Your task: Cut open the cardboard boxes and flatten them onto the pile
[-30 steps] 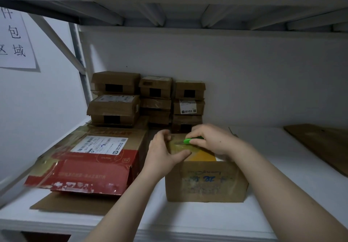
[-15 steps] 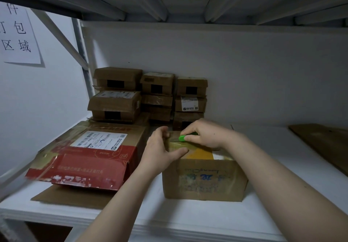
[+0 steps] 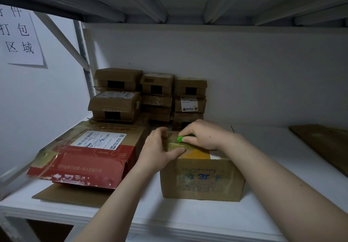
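White shelf board [image 3: 263, 166] bearing a taped brown cardboard box [image 3: 202, 181]. Left hand [image 3: 160, 153] grips its near-left top corner; right hand [image 3: 203, 136] pinches a green-handled cutter [image 3: 180, 139] against the tape.

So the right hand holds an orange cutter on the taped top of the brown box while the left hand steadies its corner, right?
Not quite. The head view shows the cutter is green, not orange. The right hand does hold it on the taped top of the brown box, and the left hand steadies its corner.
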